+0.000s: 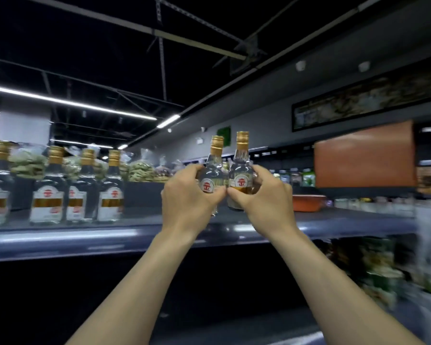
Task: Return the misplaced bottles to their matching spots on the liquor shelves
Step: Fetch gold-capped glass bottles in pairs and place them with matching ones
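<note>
While the left hand (187, 205) wraps its grip round the left bottle (213, 168), the right hand (266, 197) closes its grip on the right bottle (241, 168), just beside it.

Label of left small bottle (210, 175): red round emblem, single character, reads as 金. Label of right small bottle (240, 175): same red emblem. Shelf bottles (46, 192): same red character atop white labels; smaller print blurred, unreadable.
</note>
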Demonstrator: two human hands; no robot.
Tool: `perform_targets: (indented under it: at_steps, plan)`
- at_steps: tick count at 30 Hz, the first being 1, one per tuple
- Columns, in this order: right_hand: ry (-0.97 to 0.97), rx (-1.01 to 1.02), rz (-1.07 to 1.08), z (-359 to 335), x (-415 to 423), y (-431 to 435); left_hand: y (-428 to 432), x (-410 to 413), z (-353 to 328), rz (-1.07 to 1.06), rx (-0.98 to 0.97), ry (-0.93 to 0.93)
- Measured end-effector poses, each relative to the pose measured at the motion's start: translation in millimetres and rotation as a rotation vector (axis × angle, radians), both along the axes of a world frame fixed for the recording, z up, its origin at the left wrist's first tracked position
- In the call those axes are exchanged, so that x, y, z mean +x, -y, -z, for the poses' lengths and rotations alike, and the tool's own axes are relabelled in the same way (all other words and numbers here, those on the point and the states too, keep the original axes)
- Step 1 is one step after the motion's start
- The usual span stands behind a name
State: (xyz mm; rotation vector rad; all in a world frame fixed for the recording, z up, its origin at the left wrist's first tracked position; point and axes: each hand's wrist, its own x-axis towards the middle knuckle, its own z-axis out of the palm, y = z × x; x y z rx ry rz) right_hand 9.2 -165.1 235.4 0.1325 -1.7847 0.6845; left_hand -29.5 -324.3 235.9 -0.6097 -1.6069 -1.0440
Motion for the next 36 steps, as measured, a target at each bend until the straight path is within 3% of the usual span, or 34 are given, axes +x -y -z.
perform_targets:
  at_steps: [7, 16, 24, 36]
  plan:
    - [0.069, -0.085, 0.102, 50, 123, -121, -124, 76, 41, 0.241, -0.025, 0.128]
    - [0.207, -0.181, 0.334, 177, 321, -300, -330, 228, 178, 0.553, -0.059, 0.443]
    - [0.311, -0.413, 0.567, 293, 483, -405, -481, 368, 282, 0.808, -0.252, 0.676]
    - [0.358, -0.705, 0.923, 393, 701, -577, -712, 572, 386, 1.113, -0.636, 0.745]
